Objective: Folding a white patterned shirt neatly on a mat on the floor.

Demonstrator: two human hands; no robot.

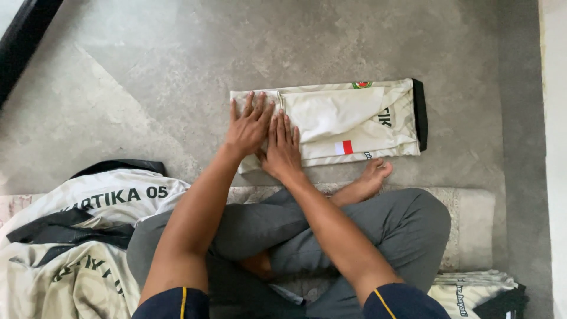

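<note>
I see my left hand (248,127) and right hand (282,147) pressing flat, fingers spread, on the folded cream jersey (342,121), which stretches rightward from them across the grey floor (147,88).

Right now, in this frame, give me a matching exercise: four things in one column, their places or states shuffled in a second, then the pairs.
Things:
1. left hand
2. right hand
3. folded cream jersey
4. unfolded jerseys

Places or states:
A. heaped beside the person's left knee
B. flat on the jersey's left end, fingers spread
C. long strip on the grey floor
D. pressed down just right of the other hand

Pairs: 1-B, 2-D, 3-C, 4-A
</note>
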